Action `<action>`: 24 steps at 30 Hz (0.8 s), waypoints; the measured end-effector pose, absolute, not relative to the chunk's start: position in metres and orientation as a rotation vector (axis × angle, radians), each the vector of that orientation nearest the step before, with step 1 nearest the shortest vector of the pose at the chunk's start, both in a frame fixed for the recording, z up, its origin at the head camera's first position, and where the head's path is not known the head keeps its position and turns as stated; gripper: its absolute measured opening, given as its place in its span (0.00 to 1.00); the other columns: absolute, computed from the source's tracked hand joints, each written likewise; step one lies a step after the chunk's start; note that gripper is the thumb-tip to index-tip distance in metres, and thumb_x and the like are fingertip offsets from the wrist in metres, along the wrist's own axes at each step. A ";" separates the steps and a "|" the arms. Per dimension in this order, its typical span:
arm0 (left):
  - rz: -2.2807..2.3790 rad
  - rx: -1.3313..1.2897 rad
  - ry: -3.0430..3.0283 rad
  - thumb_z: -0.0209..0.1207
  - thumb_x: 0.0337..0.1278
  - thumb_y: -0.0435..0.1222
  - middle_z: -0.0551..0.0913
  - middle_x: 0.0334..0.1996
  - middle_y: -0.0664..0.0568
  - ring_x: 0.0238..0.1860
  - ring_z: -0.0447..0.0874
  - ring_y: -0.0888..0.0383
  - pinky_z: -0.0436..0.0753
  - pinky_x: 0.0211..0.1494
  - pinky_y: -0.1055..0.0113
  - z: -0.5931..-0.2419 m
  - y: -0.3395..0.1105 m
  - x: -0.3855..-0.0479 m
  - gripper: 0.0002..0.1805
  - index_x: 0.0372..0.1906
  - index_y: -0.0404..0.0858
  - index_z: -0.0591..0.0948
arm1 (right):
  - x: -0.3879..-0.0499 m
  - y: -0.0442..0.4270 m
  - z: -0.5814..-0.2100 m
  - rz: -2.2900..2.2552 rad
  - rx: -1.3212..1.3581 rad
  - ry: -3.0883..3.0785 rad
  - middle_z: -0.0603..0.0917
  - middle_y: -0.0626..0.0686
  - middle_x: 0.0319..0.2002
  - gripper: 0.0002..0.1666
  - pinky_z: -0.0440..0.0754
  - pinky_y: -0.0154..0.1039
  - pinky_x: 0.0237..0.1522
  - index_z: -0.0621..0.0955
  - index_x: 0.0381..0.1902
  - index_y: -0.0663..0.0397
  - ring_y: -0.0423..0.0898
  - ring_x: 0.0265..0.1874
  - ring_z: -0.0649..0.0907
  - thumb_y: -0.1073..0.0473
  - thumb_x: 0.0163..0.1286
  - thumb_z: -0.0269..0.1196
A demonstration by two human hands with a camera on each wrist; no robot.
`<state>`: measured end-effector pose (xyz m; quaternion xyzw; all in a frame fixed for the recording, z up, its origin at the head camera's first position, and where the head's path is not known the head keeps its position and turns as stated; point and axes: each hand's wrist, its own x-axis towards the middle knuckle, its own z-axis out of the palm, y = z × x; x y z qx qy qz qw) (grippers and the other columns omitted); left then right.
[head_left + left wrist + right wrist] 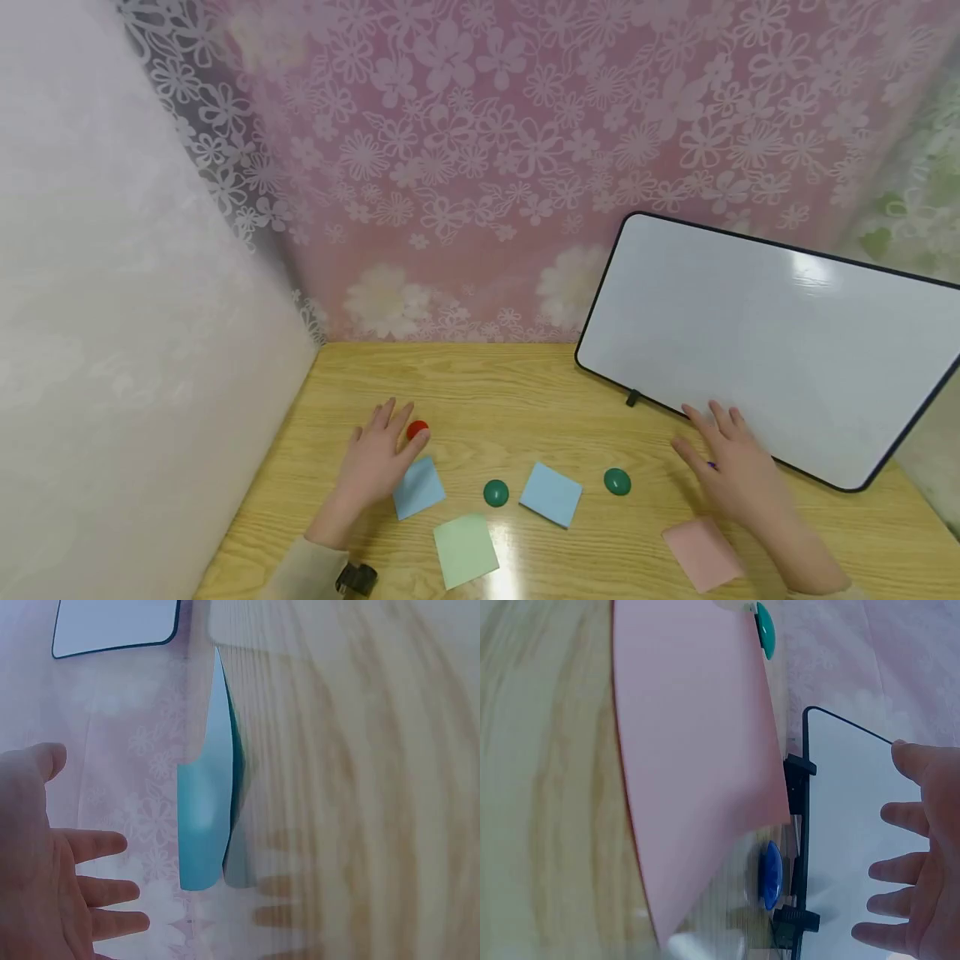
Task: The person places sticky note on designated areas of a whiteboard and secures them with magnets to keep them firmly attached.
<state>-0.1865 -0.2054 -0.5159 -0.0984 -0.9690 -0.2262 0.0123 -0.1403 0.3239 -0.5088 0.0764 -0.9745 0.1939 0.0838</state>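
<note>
My left hand [372, 460] hovers at the left of the table with its fingers spread and nothing held. Partly behind its thumb is a round red magnet [417, 428], and a blue sticky note [422, 490] lies beside it. In the left wrist view that blue note [206, 817] stands with a curled edge. My right hand [742, 479], fingers also spread, is over the lower edge of the whiteboard [772, 333]; contact cannot be judged. A blue magnet [772, 875] is mostly hidden by this hand in the head view. Close below it lies a pink sticky note [701, 553].
Between the hands are two green magnets, a left one [496, 492] and a right one [617, 481], a second blue note [551, 495] and a pale green note [466, 550]. The whiteboard leans at the back right, black clips [799, 919] along its edge. A flowered curtain [465, 183] hangs behind.
</note>
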 end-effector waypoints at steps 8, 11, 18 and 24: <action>-1.058 -0.240 -2.911 0.46 0.85 0.58 0.71 0.77 0.38 0.76 0.69 0.34 0.68 0.74 0.32 -0.517 -0.203 -0.183 0.35 0.77 0.37 0.75 | -0.138 0.337 -0.499 0.816 0.215 -2.851 0.62 0.77 0.77 0.38 0.68 0.83 0.57 0.69 0.81 0.58 0.82 0.70 0.66 0.44 0.84 0.61; -1.200 -0.213 -2.831 0.47 0.86 0.56 0.75 0.74 0.40 0.75 0.70 0.36 0.69 0.75 0.35 -0.515 -0.202 -0.184 0.32 0.75 0.37 0.77 | -0.138 0.344 -0.496 0.849 0.194 -2.817 0.66 0.75 0.77 0.35 0.72 0.81 0.53 0.70 0.80 0.58 0.82 0.65 0.73 0.47 0.84 0.61; -1.403 -0.188 -2.652 0.47 0.87 0.54 0.83 0.67 0.42 0.72 0.76 0.40 0.73 0.73 0.37 -0.507 -0.204 -0.187 0.31 0.69 0.34 0.82 | -0.136 0.368 -0.490 0.860 0.043 -2.640 0.72 0.70 0.74 0.29 0.84 0.32 0.54 0.77 0.76 0.56 0.68 0.62 0.82 0.51 0.84 0.62; -1.557 -0.187 -2.546 0.46 0.89 0.49 0.83 0.66 0.42 0.70 0.78 0.40 0.73 0.73 0.39 -0.500 -0.206 -0.187 0.27 0.66 0.33 0.83 | -0.136 0.390 -0.488 0.891 -0.196 -2.372 0.82 0.59 0.69 0.23 0.68 0.10 0.41 0.84 0.69 0.50 0.06 0.41 0.68 0.56 0.79 0.66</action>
